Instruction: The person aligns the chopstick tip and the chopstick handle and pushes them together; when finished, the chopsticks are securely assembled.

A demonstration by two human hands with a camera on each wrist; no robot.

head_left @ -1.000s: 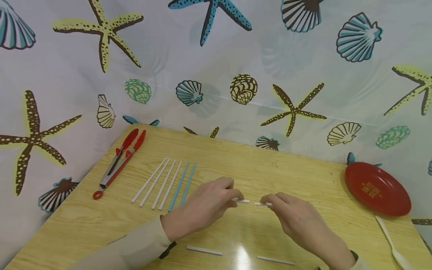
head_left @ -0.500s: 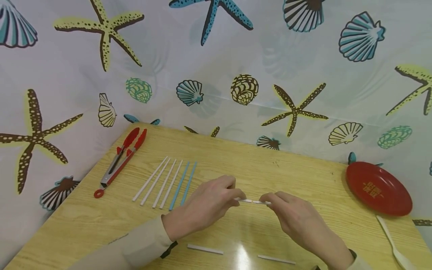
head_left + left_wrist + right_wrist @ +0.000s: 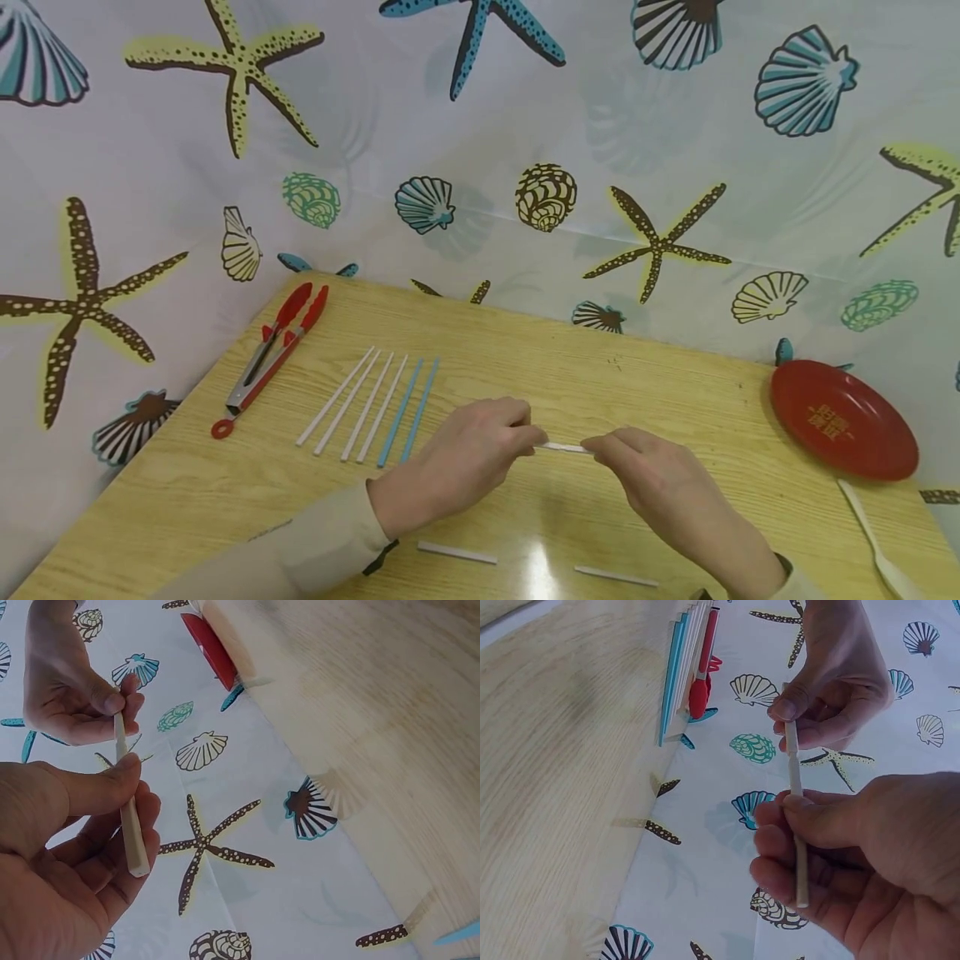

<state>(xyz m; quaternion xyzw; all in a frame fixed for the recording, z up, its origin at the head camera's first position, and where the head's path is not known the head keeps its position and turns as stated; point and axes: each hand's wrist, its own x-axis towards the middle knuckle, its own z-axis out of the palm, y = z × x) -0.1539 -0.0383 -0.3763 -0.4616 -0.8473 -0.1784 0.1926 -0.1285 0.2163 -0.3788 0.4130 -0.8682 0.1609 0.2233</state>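
Above the middle of the table, my left hand [image 3: 480, 442] pinches a short white chopstick piece [image 3: 133, 836] between thumb and fingers. Facing it, my right hand [image 3: 667, 483] pinches another short white chopstick piece [image 3: 802, 874]. The two pieces meet end to end in one nearly straight line between the hands. A small uneven step shows at the meeting place in the right wrist view; whether the ends are fixed together I cannot tell. On the table nearer the body lie two more short white pieces, one on the left [image 3: 457, 552] and one on the right [image 3: 617, 576].
Several long white chopsticks [image 3: 351, 404] and two blue ones [image 3: 408, 412] lie side by side left of the hands. Farther left are red-tipped tongs [image 3: 273, 358]. At the right stand a red oval plate [image 3: 873, 408] and a pale spoon [image 3: 870, 533]. A shell-print cloth [image 3: 480, 167] hangs behind.
One second ago a gap separated the two held pieces. The left hand has moved slightly right, and the ends now meet. Things lying on the table have stayed put.
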